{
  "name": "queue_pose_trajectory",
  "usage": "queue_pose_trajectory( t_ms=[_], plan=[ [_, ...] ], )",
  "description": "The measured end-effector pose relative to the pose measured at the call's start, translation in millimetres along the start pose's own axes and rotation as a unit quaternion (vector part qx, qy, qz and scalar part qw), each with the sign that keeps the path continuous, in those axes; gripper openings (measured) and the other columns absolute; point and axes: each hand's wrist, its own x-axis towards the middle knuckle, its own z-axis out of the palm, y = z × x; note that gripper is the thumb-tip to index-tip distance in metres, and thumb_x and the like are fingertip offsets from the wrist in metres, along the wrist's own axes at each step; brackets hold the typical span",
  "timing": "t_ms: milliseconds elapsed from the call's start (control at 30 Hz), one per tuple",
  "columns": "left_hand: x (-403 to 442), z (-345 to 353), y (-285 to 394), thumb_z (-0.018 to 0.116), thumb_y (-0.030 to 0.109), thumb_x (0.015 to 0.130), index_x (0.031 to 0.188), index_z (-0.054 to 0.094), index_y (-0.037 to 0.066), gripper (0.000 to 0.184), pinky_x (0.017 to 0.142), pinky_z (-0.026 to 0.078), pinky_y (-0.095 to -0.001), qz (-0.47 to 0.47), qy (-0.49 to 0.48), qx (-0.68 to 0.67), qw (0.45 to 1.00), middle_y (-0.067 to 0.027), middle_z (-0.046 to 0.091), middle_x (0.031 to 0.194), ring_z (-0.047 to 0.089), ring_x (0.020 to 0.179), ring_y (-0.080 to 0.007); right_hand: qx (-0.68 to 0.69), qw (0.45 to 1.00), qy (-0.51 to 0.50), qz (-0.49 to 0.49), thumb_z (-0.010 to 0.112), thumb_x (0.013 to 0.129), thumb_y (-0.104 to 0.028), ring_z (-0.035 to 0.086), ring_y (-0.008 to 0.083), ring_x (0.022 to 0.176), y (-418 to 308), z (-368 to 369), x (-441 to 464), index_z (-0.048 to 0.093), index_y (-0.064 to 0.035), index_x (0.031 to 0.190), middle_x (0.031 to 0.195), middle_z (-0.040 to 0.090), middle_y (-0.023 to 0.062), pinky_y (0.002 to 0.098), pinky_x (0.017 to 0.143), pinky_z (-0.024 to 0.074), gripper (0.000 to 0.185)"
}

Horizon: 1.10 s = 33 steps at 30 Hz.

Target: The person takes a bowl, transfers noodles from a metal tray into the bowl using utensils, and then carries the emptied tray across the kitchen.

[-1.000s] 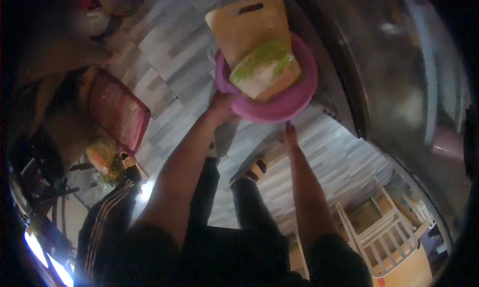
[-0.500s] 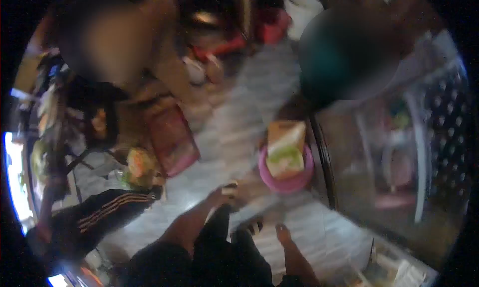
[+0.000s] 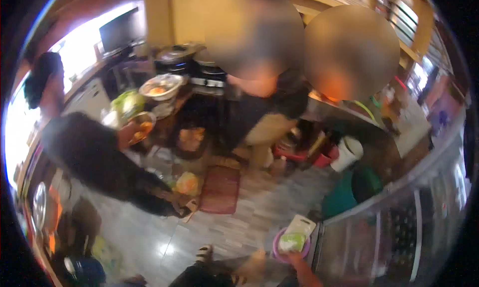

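Note:
A pink-purple basin (image 3: 275, 247) stands on the floor near the bottom, beside a glass-fronted cabinet. Lying across it are a white cutting board (image 3: 302, 226) with a handle slot and a green-and-white item (image 3: 292, 242) whose kind is too blurred to name. My right hand (image 3: 295, 258) reaches to the near side of the basin, at or over its rim; its fingers are smeared. Left of the basin, a blurred skin-toned shape, apparently my left hand (image 3: 257, 262), hangs low over the floor with fingers indistinct. My sandalled foot (image 3: 204, 253) is close by.
A person in dark clothes (image 3: 95, 152) bends at the left, one arm near a reddish tray (image 3: 220, 190). Two more people stand at the back. A teal bin (image 3: 344, 199), a white bucket (image 3: 348, 154) and a glass cabinet (image 3: 369, 242) line the right.
My view has tilted up, bringing the stove, counter and people into sight. The basin appears lower in view, and my right hand has moved up to its near side.

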Motion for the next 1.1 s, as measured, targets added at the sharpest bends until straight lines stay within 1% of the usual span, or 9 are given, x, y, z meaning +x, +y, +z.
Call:
queue_pose_trajectory(
  t_ms=[133,333,500,567,633,700,767,833,1100],
  plan=[
    [-76,18,-79,0.062,0.046,0.087,0.137,0.053,0.009,0.063,0.097,0.050,-0.0443,-0.038,0.027,-0.084,0.995,-0.0182,0.062,0.128,0.063,0.111,-0.0345,-0.070,0.996,-0.051,0.008,0.057,0.091,-0.029,0.062,0.0346,0.102,-21,26,-20,0.066,-0.0060,0.117,0.108,0.066,0.0193,0.0447,0.088,0.0484,0.036],
    [-144,69,-243,0.059,0.042,0.089,0.134,0.056,0.008,0.057,0.096,0.050,-0.0443,-0.146,0.014,-0.160,0.976,-0.0179,0.060,0.131,0.063,0.111,-0.0345,-0.167,0.974,-0.154,-0.009,0.058,0.091,-0.029,0.062,0.0330,0.097,-99,163,-68,0.067,-0.0058,0.117,0.105,0.066,0.0180,0.0440,0.084,0.0485,0.036],
    [-121,73,-398,0.057,0.039,0.091,0.131,0.058,0.007,0.052,0.096,0.050,-0.0443,-0.120,-0.074,-0.002,0.990,-0.0176,0.059,0.133,0.063,0.111,-0.0345,-0.228,0.955,-0.184,-0.037,0.058,0.091,-0.030,0.061,0.0317,0.094,-193,264,-115,0.067,-0.0056,0.116,0.102,0.066,0.0169,0.0434,0.081,0.0486,0.036],
    [-137,-5,-388,0.058,0.038,0.090,0.131,0.058,0.006,0.052,0.098,0.049,-0.0438,-0.174,0.093,-0.140,0.970,-0.0194,0.060,0.131,0.060,0.117,-0.0339,-0.248,0.950,-0.185,-0.048,0.058,0.091,-0.030,0.061,0.0311,0.093,-232,302,-128,0.067,-0.0055,0.115,0.101,0.066,0.0165,0.0432,0.079,0.0486,0.036],
    [-120,-60,-390,0.058,0.038,0.091,0.132,0.058,0.006,0.052,0.102,0.047,-0.0420,-0.112,0.212,-0.244,0.940,-0.0215,0.060,0.130,0.058,0.120,-0.0358,-0.263,0.944,-0.188,-0.061,0.059,0.091,-0.030,0.061,0.0306,0.091,-283,338,-141,0.067,-0.0054,0.115,0.100,0.066,0.0161,0.0430,0.078,0.0486,0.035],
    [-130,-133,-361,0.062,0.036,0.090,0.133,0.058,0.009,0.051,0.101,0.047,-0.0419,-0.053,0.204,-0.340,0.917,-0.0204,0.063,0.126,0.060,0.117,-0.0354,-0.271,0.941,-0.190,-0.070,0.059,0.091,-0.031,0.061,0.0301,0.090,-327,369,-150,0.067,-0.0054,0.115,0.099,0.066,0.0157,0.0428,0.077,0.0486,0.035],
    [-125,-188,-348,0.066,0.037,0.088,0.134,0.057,0.011,0.053,0.100,0.047,-0.0429,0.019,0.171,-0.325,0.930,-0.0181,0.064,0.126,0.061,0.115,-0.0354,-0.280,0.937,-0.195,-0.079,0.059,0.091,-0.031,0.061,0.0296,0.088,-364,398,-162,0.067,-0.0053,0.114,0.098,0.065,0.0153,0.0426,0.076,0.0487,0.035],
    [-102,-220,-359,0.065,0.039,0.089,0.133,0.057,0.013,0.052,0.099,0.048,-0.0433,0.132,0.231,-0.271,0.925,-0.0171,0.066,0.122,0.062,0.113,-0.0348,-0.294,0.929,-0.205,-0.088,0.059,0.091,-0.031,0.061,0.0290,0.087,-399,431,-167,0.067,-0.0052,0.114,0.097,0.065,0.0148,0.0423,0.074,0.0487,0.035],
    [-76,-319,-514,0.063,0.035,0.088,0.131,0.059,0.011,0.050,0.096,0.049,-0.0419,-0.025,0.245,-0.363,0.899,-0.0182,0.069,0.115,0.063,0.111,-0.0343,-0.407,0.862,-0.272,-0.131,0.060,0.091,-0.032,0.061,0.0269,0.081,-507,588,-139,0.067,-0.0049,0.113,0.092,0.065,0.0131,0.0415,0.069,0.0488,0.035]
  ],
)
